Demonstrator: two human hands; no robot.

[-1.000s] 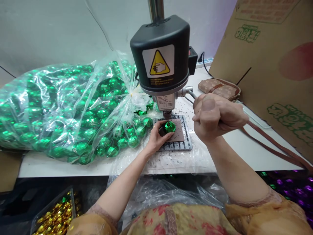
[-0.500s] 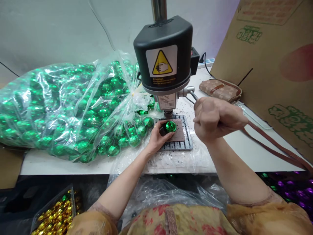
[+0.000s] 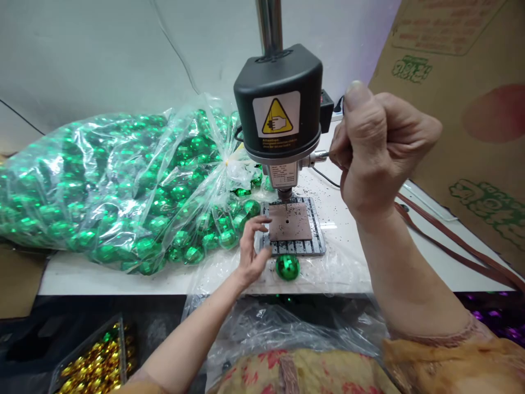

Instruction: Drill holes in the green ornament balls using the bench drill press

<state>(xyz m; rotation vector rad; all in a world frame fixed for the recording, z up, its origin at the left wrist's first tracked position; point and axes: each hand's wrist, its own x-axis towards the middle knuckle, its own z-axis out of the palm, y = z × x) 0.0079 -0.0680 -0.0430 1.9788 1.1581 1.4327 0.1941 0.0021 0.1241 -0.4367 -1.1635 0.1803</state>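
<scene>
Gripping the drill press's metal feed lever point(image 3: 322, 156), the right hand point(image 3: 379, 145) stays clenched. The left hand point(image 3: 252, 251), fingers released, hovers beside the faceted green plastic bauble point(image 3: 287, 266), apparently drilled; the clear bag of green baubles point(image 3: 115, 186) remains.

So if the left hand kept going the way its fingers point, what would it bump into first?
The left hand points up and away, along the left edge of the drill's metal plate. Going straight on, it would probably meet the green balls spilling from the plastic bag first, though depth is hard to judge.
</scene>
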